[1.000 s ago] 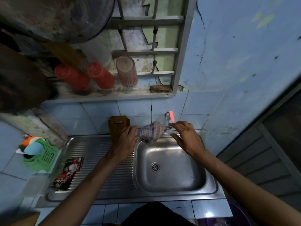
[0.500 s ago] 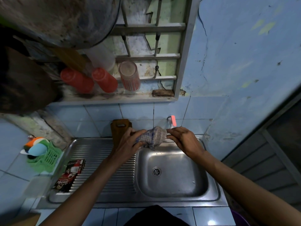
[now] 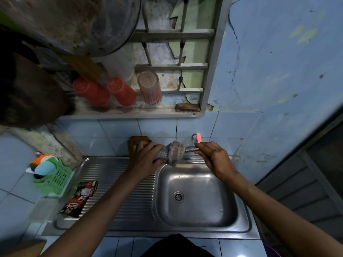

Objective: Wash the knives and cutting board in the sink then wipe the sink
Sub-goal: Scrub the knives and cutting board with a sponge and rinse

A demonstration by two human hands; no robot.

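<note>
- Cloth [image 3: 171,152], checked and bunched, is now held closer to the tap [image 3: 192,148] than half a second ago; it is pressed against the metal spout, where before a small gap was seen.
- The right hand [image 3: 215,160] has been brought onto the tap: its fingers [image 3: 201,147] are curled round the spout, just under the pink handle [image 3: 198,137].
- The left hand [image 3: 146,157] is clenched on the cloth, as it was in the earlier frames.
- The sink [image 3: 196,201] is seen below both hands, with its drain [image 3: 178,196] in the middle of the basin and a ribbed draining board [image 3: 118,180] at its left.
- A dark red packet [image 3: 79,201] lies on the draining board's left edge, and a green basket [image 3: 53,179] with sponges stands on the tiled surface beside it.
- On the shelf [image 3: 130,113] above, two red cups [image 3: 104,91] and a clear striped cup [image 3: 150,88] are laid, and a brush [image 3: 187,107] rests at the right end.
- The cutting board [image 3: 138,141] stands against the wall tiles behind the sink, partly hidden by the left hand, whose fingers are just in front of it.
- Whether the left hand touches the board cannot be told. Knives cannot be made out.
</note>
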